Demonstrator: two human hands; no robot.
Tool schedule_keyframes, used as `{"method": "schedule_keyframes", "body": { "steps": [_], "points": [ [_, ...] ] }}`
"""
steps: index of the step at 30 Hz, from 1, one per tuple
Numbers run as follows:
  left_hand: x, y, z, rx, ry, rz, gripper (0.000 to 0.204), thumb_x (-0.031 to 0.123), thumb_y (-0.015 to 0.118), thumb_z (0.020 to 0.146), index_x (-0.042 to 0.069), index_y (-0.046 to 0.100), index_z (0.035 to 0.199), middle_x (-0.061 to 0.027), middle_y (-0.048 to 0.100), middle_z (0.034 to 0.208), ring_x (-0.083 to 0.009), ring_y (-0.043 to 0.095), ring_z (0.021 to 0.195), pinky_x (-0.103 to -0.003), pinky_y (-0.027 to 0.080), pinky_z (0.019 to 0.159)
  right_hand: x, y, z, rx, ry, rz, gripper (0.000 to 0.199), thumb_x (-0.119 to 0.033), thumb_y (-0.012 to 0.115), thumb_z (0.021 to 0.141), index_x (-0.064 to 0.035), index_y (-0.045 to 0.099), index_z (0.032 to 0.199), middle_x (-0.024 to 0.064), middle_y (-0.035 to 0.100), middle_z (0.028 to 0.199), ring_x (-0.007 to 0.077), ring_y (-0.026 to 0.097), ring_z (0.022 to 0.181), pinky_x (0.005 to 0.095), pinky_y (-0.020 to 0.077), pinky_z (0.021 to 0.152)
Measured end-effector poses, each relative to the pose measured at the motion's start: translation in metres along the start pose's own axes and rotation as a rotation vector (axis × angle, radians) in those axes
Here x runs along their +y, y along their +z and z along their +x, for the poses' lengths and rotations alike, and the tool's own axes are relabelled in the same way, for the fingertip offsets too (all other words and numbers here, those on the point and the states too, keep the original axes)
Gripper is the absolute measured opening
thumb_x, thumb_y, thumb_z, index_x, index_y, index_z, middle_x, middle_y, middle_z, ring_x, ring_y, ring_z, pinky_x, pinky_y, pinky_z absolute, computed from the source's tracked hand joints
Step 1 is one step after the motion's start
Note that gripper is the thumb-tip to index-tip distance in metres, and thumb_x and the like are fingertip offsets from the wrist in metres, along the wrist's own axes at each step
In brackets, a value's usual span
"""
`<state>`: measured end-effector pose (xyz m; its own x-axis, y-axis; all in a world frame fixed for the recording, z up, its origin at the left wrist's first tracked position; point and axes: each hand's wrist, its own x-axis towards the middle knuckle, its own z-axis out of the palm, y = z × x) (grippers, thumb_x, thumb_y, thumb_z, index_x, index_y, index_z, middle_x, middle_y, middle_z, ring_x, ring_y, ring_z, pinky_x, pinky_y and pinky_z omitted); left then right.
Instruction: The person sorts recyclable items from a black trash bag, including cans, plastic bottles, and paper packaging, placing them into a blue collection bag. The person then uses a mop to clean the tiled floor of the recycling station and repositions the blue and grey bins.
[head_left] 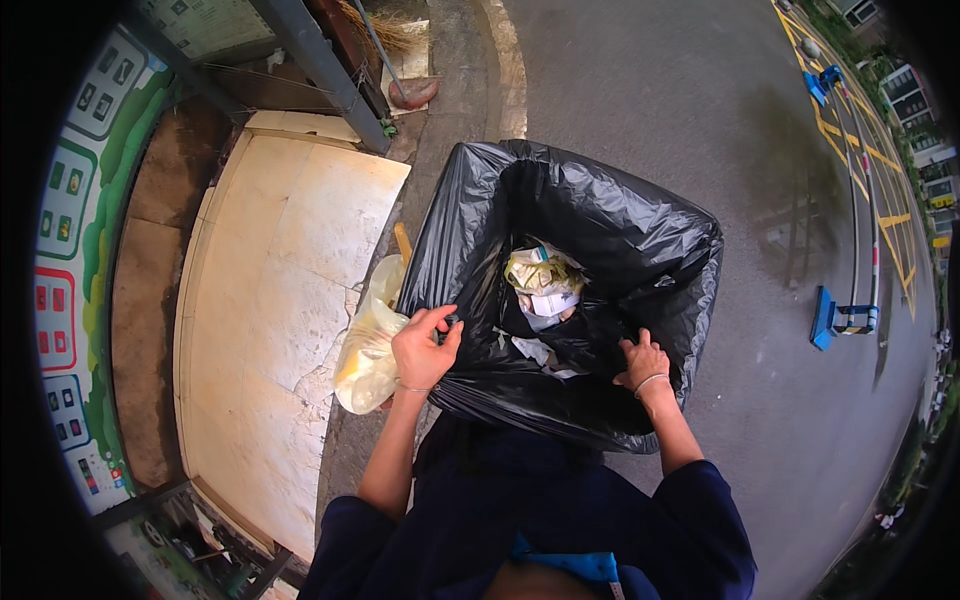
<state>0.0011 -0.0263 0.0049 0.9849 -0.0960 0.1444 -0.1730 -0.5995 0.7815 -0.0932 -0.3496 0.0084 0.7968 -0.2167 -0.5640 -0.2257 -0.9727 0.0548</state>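
A bin lined with a black plastic bag (470, 220) stands in front of me, its mouth facing up. Deep inside lie a crumpled heap of wrappers and paper (545, 280) and some white scraps (535, 350). My left hand (425, 348) is over the left rim, fingers loosely bent, with a gap between thumb and forefinger; I see nothing held. Beside it, outside the bin, is a pale translucent plastic bag (368, 350) with yellowish contents. My right hand (643, 362) reaches over the near right part of the liner, fingers spread.
Pale stone slabs (290, 250) run along the left, beside an illustrated board (65, 200). A long-handled dustpan (414, 93) and a straw broom (395, 35) are at the far left. On the wet road (620, 70), a low barrier with blue feet (825, 318) stands to the right.
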Motion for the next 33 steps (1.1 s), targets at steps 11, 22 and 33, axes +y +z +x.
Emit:
{"method": "schedule_keyframes", "body": {
  "steps": [11,22,33],
  "points": [
    [-0.008,0.003,-0.002,0.021,0.081,0.052,0.022,0.004,0.07,0.067,0.01,0.07,0.088,-0.0016,0.054,0.059,-0.0144,0.05,0.044,-0.026,0.038,0.042,-0.072,0.183,0.209,-0.072,-0.098,0.155,0.052,-0.01,0.06,0.075,-0.0013,0.044,0.123,0.0184,0.041,0.131,0.0359,0.05,0.115,0.0397,0.0473,0.093],
    [-0.014,0.007,0.005,0.0,0.196,0.037,0.02,-0.002,0.069,0.066,0.007,0.07,0.085,-0.0025,0.056,0.061,-0.0117,0.048,0.046,-0.023,0.037,0.044,0.018,0.274,0.319,0.147,-0.041,0.563,0.074,-0.018,0.077,0.062,-0.0118,0.047,0.129,0.0167,0.051,0.128,0.0349,0.045,0.121,0.0389,0.0357,0.103],
    [-0.011,0.011,0.0,0.035,0.176,0.064,0.018,-0.002,0.068,0.067,0.007,0.069,0.083,-0.0026,0.054,0.06,-0.0134,0.048,0.045,-0.025,0.037,0.043,-0.018,0.173,0.218,-0.219,-0.429,0.032,0.079,-0.009,0.079,0.053,-0.0159,0.049,0.126,0.0077,0.04,0.131,0.0318,0.045,0.12,0.039,0.0391,0.1]
  ]
}}
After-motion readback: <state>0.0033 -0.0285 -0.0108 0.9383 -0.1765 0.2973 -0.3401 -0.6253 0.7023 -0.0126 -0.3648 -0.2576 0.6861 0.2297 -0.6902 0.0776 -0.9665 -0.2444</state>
